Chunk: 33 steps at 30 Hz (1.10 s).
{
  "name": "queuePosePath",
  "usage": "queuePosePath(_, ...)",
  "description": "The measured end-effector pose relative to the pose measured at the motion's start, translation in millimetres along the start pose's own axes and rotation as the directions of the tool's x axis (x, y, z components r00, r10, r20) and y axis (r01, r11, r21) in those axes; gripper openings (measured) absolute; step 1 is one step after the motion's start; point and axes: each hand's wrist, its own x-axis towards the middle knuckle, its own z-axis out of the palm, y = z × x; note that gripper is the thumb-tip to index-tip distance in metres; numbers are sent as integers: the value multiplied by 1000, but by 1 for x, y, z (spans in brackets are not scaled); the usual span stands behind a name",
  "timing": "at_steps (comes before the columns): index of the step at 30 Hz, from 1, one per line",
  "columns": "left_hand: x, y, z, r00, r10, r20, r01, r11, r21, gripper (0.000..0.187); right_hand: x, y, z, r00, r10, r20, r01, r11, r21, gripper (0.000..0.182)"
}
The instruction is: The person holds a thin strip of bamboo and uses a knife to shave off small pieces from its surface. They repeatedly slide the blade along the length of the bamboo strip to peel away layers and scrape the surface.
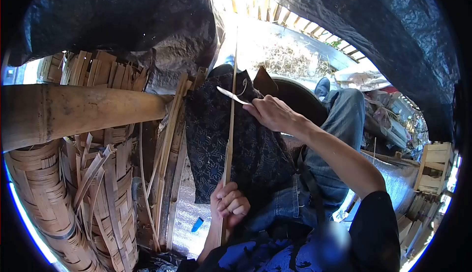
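My left hand [229, 202] is closed around the lower part of a long, thin bamboo strip [230, 149], which runs up and away from me across my lap. In my right hand [273, 114] is a knife [230, 94], its pale blade pointing left and crossing the strip in this view. The knife's handle is hidden in my fingers. Under the strip, a dark patterned cloth [206, 149] covers my leg. A thin curl of shaving [244, 83] shows just right of the strip, near the blade.
A thick bamboo pole [83, 112] juts in from the left, above woven bamboo baskets [42, 188]. Split bamboo pieces [169, 159] stand beside my left leg. A small blue object [197, 224] lies on the ground. Dark plastic sheeting [364, 36] hangs overhead; a wooden crate [434, 168] stands right.
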Motion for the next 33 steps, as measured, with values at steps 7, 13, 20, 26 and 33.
queuePosePath(7,-2,-4,1,1000,-3,-7,3,1000,6,48,16,16,-5,999,-46,-15,45,999,-21,46)
queuePosePath(13,-16,-7,1,999,21,-30,-21,1000,8,50,43,24,-14,997,-12,81,14,1000,-21,49)
queuePosePath(20,-34,-11,-3,999,11,-35,-10,1000,27,45,79,66,-3,1000,-18,-9,18,997,-80,51)
queuePosePath(26,-48,-9,2,969,-1,-246,33,992,125,49,126,130,-34,897,427,-114,-441,876,-197,39)
queuePosePath(33,-9,7,12,973,-34,-230,84,973,213,49,16,57,-62,985,122,-122,-90,968,236,39)
